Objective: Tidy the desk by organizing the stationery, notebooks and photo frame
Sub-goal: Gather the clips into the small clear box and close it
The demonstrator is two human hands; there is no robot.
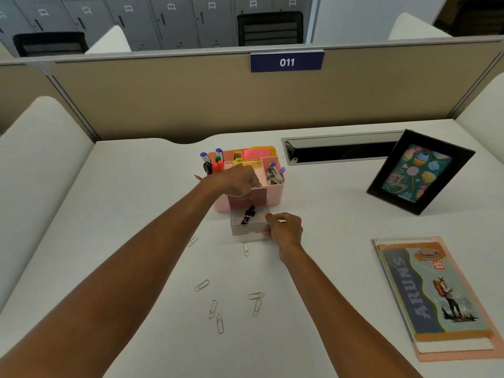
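Drawer (249, 223) pulled from pink organizer (275, 190), mid-tabletop, binder clips (248, 214) inside. Right hand (286, 227) pinches drawer's corner; left hand (237, 182) closed atop organizer, steadying it. 7 paperclips (201, 285) loose toward near edge. Risk: drawer slides fully out, spilling clips.

We see a white counter (136, 203) with a grey cable slot (338, 148) set into its far side. A pink organizer (275, 192) stands near the middle, and a small grey drawer (249, 227) rests just in front of it. Loose paper clips (215, 309) lie scattered nearer to us. At the right, a black photo frame (421, 171) stands tilted, and a stack of notebooks (436, 296) lies flat, well apart from the organizer.
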